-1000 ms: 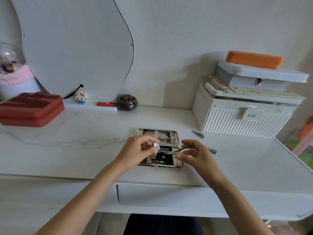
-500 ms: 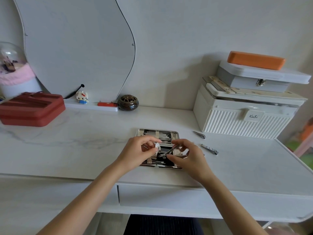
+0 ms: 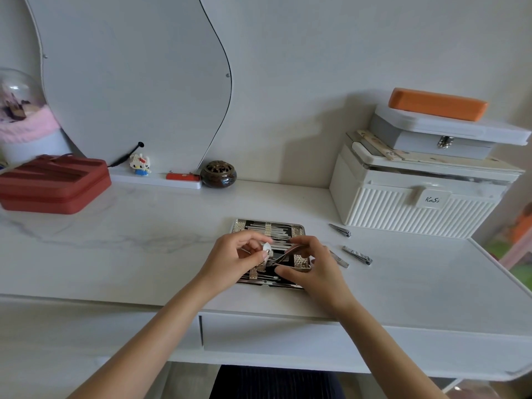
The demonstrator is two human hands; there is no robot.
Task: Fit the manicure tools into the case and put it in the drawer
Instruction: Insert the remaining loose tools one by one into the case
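An open manicure case (image 3: 269, 229) with a black lining and several metal tools lies flat on the white desk (image 3: 144, 254). My left hand (image 3: 230, 262) pinches the case's white snap strap (image 3: 267, 251). My right hand (image 3: 312, 267) holds a metal nipper (image 3: 283, 257) low over the near half of the case. Two nail clippers (image 3: 340, 230) (image 3: 357, 255) lie loose on the desk to the right; a third flat tool (image 3: 339, 259) peeks out beside my right hand. The closed drawer front (image 3: 273, 332) is below the desk edge.
A white ribbed storage box (image 3: 414, 203) with a grey box and orange case stacked on it stands at the back right. A red case (image 3: 51, 182), a dome ornament, a small figurine (image 3: 140, 165) and a dark round pot (image 3: 218, 174) line the back left under the mirror.
My right hand has carried the nipper leftward and down, from beside the case to over its near half. My left hand has stayed on the strap.
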